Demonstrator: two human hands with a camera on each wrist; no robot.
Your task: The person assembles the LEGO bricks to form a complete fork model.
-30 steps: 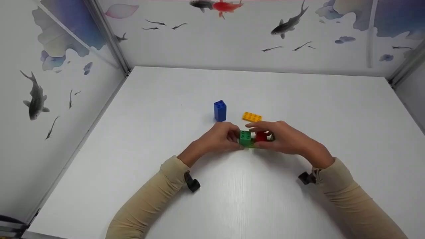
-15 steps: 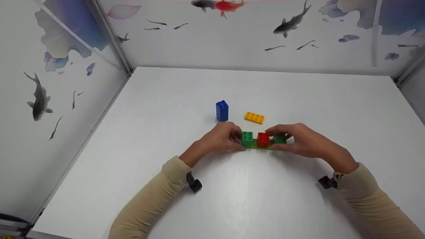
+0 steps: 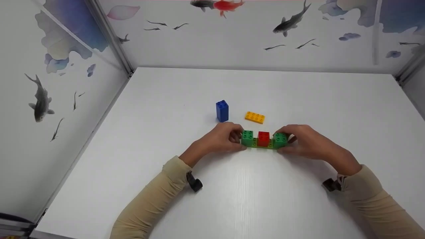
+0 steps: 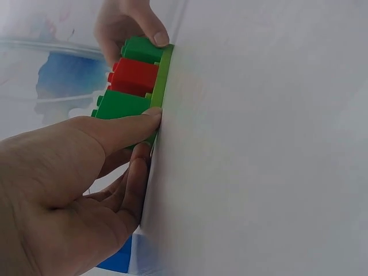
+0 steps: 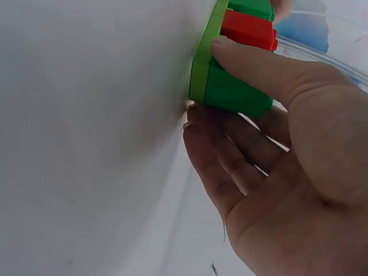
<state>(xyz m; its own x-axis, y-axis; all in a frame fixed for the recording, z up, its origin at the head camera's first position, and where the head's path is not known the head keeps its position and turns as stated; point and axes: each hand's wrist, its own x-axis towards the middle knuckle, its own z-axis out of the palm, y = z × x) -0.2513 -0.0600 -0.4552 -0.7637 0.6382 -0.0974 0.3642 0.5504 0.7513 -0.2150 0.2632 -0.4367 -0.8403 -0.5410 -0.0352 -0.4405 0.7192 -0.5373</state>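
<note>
A lime-green plate (image 5: 201, 66) carries a row of toy bricks: a green brick (image 3: 247, 138) at the left end, a red brick (image 3: 263, 139) in the middle and another green brick (image 5: 236, 89) at the right end. My left hand (image 3: 223, 137) grips the left end, thumb on the near side and fingers curled behind. At the other end my right hand (image 3: 303, 141) holds the plate and right green brick between thumb and fingers. The thumb (image 4: 135, 127) of the left hand presses at the plate's edge in the left wrist view. The far fingertips are partly hidden by the bricks.
A tall blue brick stack (image 3: 222, 111) stands upright behind the left hand. To its right a flat yellow plate (image 3: 255, 117) lies studs up on the white table (image 3: 212, 205). Walls printed with fish enclose the table's left and back.
My right hand has moved right, from around the red brick to the right end of the plate, uncovering the red and right green bricks. The left hand keeps its grip.
</note>
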